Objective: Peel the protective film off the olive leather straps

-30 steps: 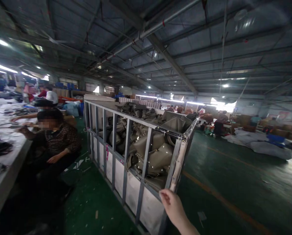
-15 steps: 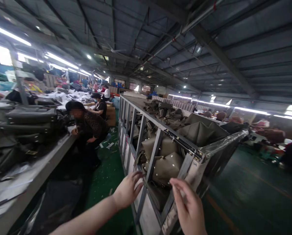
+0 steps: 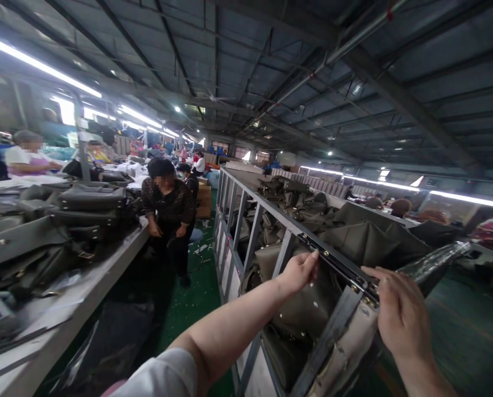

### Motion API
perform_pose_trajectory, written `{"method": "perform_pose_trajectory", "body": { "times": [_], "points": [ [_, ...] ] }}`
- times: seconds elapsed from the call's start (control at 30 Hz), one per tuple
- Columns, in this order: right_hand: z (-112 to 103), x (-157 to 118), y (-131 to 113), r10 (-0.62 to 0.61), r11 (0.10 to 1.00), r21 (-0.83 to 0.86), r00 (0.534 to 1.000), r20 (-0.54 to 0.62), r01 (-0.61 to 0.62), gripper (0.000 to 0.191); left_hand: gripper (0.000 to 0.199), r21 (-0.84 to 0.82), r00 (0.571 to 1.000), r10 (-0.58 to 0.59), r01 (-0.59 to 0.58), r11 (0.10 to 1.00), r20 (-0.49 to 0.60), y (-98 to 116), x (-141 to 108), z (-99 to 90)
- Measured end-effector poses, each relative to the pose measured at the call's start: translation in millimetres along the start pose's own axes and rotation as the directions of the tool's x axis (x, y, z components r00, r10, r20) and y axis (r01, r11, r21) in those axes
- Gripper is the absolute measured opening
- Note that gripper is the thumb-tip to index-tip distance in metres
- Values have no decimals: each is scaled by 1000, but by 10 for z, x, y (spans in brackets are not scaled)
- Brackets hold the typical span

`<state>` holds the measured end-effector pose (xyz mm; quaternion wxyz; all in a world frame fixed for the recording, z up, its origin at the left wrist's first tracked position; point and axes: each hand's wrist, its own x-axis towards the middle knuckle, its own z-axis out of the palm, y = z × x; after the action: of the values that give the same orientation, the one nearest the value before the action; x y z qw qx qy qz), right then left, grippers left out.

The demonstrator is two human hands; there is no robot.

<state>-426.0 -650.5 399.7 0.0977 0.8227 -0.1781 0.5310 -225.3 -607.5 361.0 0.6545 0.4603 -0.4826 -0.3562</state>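
Observation:
A metal-framed cart (image 3: 267, 206) filled with dark olive bags (image 3: 354, 238) stands in front of me. Along its top rail lie dark strips with brass-coloured fittings (image 3: 337, 264). My left hand (image 3: 301, 271) is at the near side of that rail, its fingers closed against the strips; whether something thin is pinched there is too small to tell. At the cart's near corner, my right hand (image 3: 403, 309) rests its fingertips on the end of the rail, fingers stretched out and slightly bent.
On the left is a long table (image 3: 106, 275) piled with olive bags (image 3: 91, 204). A person (image 3: 170, 204) in dark clothes bends at its end, beside the aisle. Clear plastic wrap (image 3: 437, 262) covers the cart's right edge. A dark bag (image 3: 110, 342) lies under the table.
Both my hands have moved up from the cart's side to its top rail. My left fingers have closed. The person in dark clothes has raised their head, and the view has shifted left.

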Motion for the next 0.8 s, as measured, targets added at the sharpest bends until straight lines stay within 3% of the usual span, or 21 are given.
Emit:
{"method": "perform_pose_trajectory", "body": {
  "times": [0.23, 0.4, 0.47, 0.63, 0.8],
  "points": [
    [-1, -1, -96, 65, 998, -11, 998, -18, -65, 38, 69, -121, 997, -58, 64, 991, 55, 192, 4, -106],
    [-63, 25, -172, 66, 998, -27, 997, 27, -65, 32, 60, -28, 988, -121, 124, 992, 91, 307, 42, -166],
    [-85, 38, -196, 69, 996, -56, 996, 53, -66, 38, 57, 54, 990, -117, 114, 992, 72, 315, 55, -176],
    [-77, 40, -173, 55, 995, -79, 998, 34, -52, 34, 54, 340, 997, 55, -33, 940, -55, 302, 32, -207],
    [-41, 18, -171, 26, 999, -44, 1000, -16, -26, 32, 45, 576, 957, 288, -211, 790, -44, 303, -52, -304]
  ]
}}
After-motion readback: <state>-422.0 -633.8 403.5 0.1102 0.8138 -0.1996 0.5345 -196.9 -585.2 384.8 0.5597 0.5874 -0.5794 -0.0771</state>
